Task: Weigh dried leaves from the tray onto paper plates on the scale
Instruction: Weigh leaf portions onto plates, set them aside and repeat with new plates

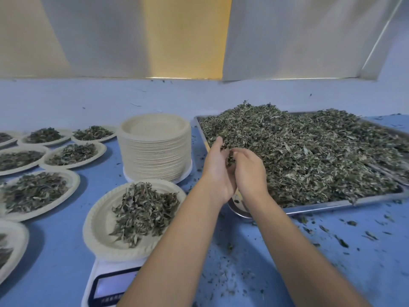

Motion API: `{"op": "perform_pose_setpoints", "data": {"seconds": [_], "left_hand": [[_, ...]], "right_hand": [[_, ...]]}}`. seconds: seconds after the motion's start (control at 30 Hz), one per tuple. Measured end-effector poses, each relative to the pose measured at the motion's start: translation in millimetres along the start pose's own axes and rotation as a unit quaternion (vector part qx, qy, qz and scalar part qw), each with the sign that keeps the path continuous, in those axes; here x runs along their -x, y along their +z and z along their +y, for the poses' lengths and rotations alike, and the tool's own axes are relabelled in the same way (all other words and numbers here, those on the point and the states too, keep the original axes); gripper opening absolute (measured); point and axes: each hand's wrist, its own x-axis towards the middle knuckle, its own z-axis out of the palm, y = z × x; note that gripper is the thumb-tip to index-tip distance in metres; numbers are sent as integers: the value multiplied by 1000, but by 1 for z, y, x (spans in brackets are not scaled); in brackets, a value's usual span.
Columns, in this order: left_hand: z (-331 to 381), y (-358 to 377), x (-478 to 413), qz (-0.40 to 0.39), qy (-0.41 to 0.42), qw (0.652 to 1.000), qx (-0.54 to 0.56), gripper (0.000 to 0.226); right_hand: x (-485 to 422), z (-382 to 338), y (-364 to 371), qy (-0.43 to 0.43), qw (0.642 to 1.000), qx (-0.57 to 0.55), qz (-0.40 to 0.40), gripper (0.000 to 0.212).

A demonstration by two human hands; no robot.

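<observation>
2 bare forearms reach in from the bottom edge, above a white scale at the near left whose display is lit but unreadable. On the scale sits 1 paper plate holding a loose mound of leaves, heaped toward its right side. To the right of the arms, the blue surface is scattered with dark leaf crumbs. Farther in, the left hand and right hand meet over the near left corner of the metal tray. The left hand stands with palm turned right and thumb up, the right hand's fingers curl down toward it, and the 2 hands hold a small clump of dried leaves between them. Below the wrists a rounded metal edge shows at the tray's corner, and I cannot tell what it belongs to. The dried leaves fill the tray in a broad heap, highest near its far left. Just left of the tray, beyond the scale, stands a tall stack of empty paper plates. 7 more filled plates lie on the surface at the far left, near each other, some cut off by the frame. Behind everything rise pale wall panels with a yellow strip between them.
</observation>
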Motion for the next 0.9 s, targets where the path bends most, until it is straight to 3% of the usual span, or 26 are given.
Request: {"op": "perform_pose_setpoints", "data": {"seconds": [0.2,0.33,0.47,0.6,0.77,0.9], "left_hand": [[16,-1,19,28,53,996,-64,52],[36,-7,45,71,120,984,-111,14],[61,-33,73,82,166,970,-154,35],[86,-73,99,70,227,957,-170,29],[99,-122,109,222,270,900,-259,27],[89,-155,102,281,252,877,-299,31]], "right_hand": [[12,-5,14,-3,989,-143,24,27],[25,-10,28,-20,982,-185,-32,30],[41,-12,41,-18,977,-182,-112,30],[52,-11,54,9,972,-177,-153,28],[57,-6,63,12,973,-156,-168,27],[59,-3,67,25,972,-159,-170,27]]}}
